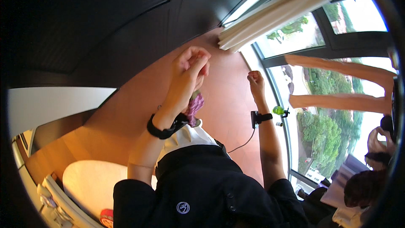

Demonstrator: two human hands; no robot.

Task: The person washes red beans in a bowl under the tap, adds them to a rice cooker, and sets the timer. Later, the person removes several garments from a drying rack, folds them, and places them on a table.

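My left hand [192,68] is raised above the floor, its fingers curled in and the thumb against them; no object shows in it. A black wrist strap [163,129] with a dark module sits on that forearm. Below the hand, partly covered by it, is a purple patterned piece [194,106], perhaps footwear, beside white trousers [191,136]. Near the window side, my right hand [257,84] is raised too, with curled fingers and no clear object in them. On its wrist a black strap [265,117] carries a box [254,119] with a cable [243,144].
Dark louvred panels [136,22] run along the upper left. A cream curtain [275,12] hangs by the windows [329,101]. A green bottle [278,110] stands at the sill. Light-brown bars [338,101] cross the glass. A pale rounded tabletop [91,177] lies lower left; a person [360,190] is lower right.
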